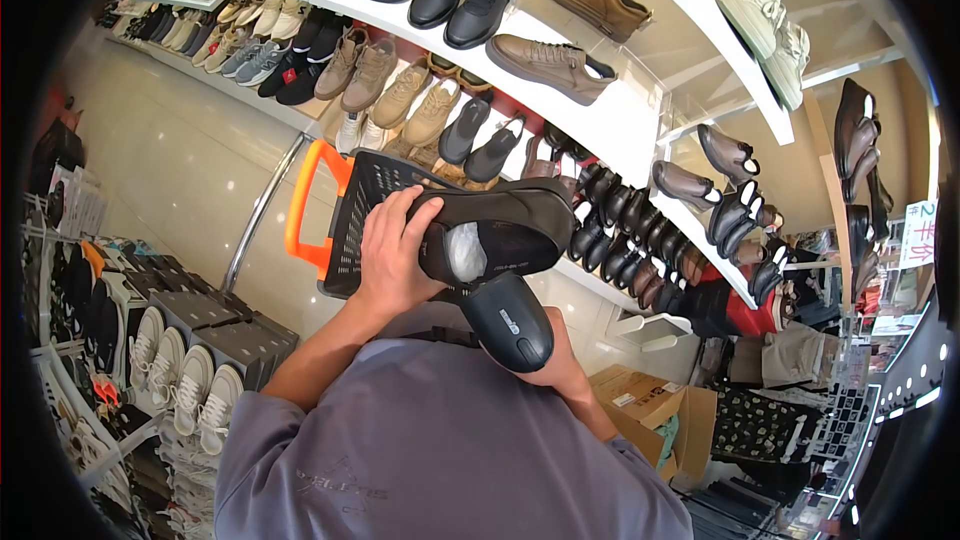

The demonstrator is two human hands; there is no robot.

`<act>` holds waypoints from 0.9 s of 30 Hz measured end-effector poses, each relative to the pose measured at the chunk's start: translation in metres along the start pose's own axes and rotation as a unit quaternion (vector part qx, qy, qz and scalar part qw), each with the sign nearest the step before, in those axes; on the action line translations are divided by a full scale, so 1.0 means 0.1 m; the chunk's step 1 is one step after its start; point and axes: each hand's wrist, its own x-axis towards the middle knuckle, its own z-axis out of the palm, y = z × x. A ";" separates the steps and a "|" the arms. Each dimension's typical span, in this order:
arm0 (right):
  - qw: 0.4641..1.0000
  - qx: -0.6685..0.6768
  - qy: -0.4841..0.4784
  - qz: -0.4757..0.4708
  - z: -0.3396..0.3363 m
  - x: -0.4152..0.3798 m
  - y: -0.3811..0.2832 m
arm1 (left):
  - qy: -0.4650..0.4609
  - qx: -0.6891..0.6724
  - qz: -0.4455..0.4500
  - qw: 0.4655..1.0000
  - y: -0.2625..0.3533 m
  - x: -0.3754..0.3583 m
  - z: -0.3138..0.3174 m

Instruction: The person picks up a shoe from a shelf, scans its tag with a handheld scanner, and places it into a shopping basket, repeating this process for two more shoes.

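My left hand (388,255) is closed round the heel end of a black shoe (530,208), its fingers lying over the collar. White stuffing (466,252) shows inside the shoe's opening. Just below the shoe, my right hand (564,358) grips a black handheld barcode scanner (512,328), and the scanner's head hides most of those fingers. Behind my left hand is a black shopping basket (362,202) with an orange handle (306,202), partly covered by the shoe and hand.
Ahead, white shelves (590,130) carry rows of shoes. Shoe boxes (215,325) and pale sneakers (195,385) stand at left, near a metal rail (262,215). An opened cardboard box (650,405) sits at lower right. Tiled floor (165,135) lies between the displays.
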 end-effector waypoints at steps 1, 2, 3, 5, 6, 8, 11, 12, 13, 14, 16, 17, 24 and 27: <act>1.000 0.001 0.001 0.007 0.03 -0.02 0.03 | -0.005 -0.004 -0.003 1.000 -0.02 -0.03 0.02; 1.000 0.001 -0.005 -0.001 0.05 -0.02 0.06 | -0.015 -0.046 -0.039 0.998 -0.04 -0.06 0.04; 1.000 0.000 -0.012 -0.009 0.07 -0.01 0.08 | -0.025 -0.088 -0.076 0.993 -0.06 -0.08 0.07; 1.000 -0.020 -0.003 0.003 0.09 0.02 0.04 | -0.052 -0.150 -0.170 0.973 -0.10 -0.14 0.13; 0.999 -0.043 0.006 0.008 0.09 0.03 0.02 | -0.049 -0.178 -0.212 0.960 -0.21 -0.22 0.24; 0.998 -0.040 0.013 0.039 0.11 0.06 0.00 | -0.053 -0.255 -0.300 0.918 -0.38 -0.29 0.38; 0.995 -0.013 0.023 0.095 0.14 0.11 -0.03 | -0.040 -0.321 -0.438 0.839 -0.73 -0.48 0.61; 0.992 -0.006 0.018 0.127 0.15 0.11 -0.01 | -0.033 -0.347 -0.446 0.825 -0.87 -0.60 0.68; 0.987 0.001 0.013 0.159 0.17 0.13 0.03 | -0.034 -0.346 -0.448 0.823 -0.94 -0.66 0.70; 0.987 0.003 0.011 0.163 0.19 0.15 0.07 | -0.033 -0.416 -0.478 0.773 -1.01 -0.74 0.71; 0.969 0.027 0.034 0.243 0.26 0.16 0.19 | -0.044 -0.482 -0.526 0.700 -1.05 -0.85 0.70; 0.967 0.030 0.032 0.251 0.31 0.17 0.27 | -0.047 -0.480 -0.532 0.696 -1.09 -0.92 0.73; 0.932 0.075 0.034 0.353 0.60 0.22 0.77 | -0.095 -0.519 -0.687 0.500 -1.18 -1.39 1.17; 0.918 0.102 0.020 0.382 0.68 0.25 0.97 | -0.089 -0.464 -0.721 0.508 -1.22 -1.43 1.34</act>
